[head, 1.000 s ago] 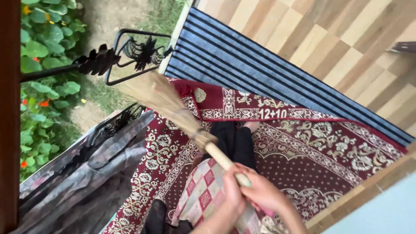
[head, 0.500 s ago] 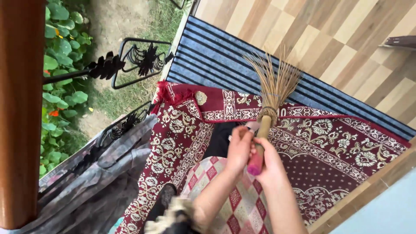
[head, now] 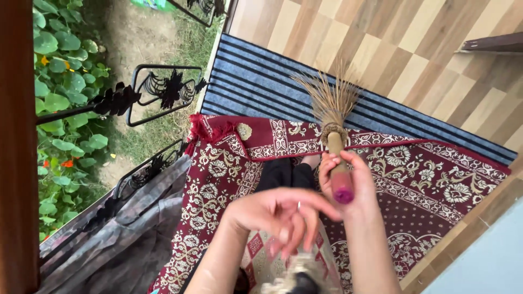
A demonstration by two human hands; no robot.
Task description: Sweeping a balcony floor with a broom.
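- Floor (head: 414,49): wood-look tiles in mixed light and brown tones, laid in a staggered block pattern, from 12 to 3 o'clock.
- Striped mat (head: 272,87): blue-grey with dark lines, running diagonally from 11 towards 3 o'clock.
- Patterned rug (head: 425,179): deep red with cream floral ornament, fringed corner near centre, overlapping the mat's lower edge.
- Railing (head: 158,90): black wrought iron with leaf motifs, at 10 o'clock.
- Grey cloth (head: 109,234): draped over the railing at 8 o'clock.
- Garden (head: 60,81): green round-leaved plants with orange flowers, bare soil and grass, at 9 to 11 o'clock.
- Wooden post (head: 16,163): reddish-brown, along the left edge.
- Light: soft daylight.
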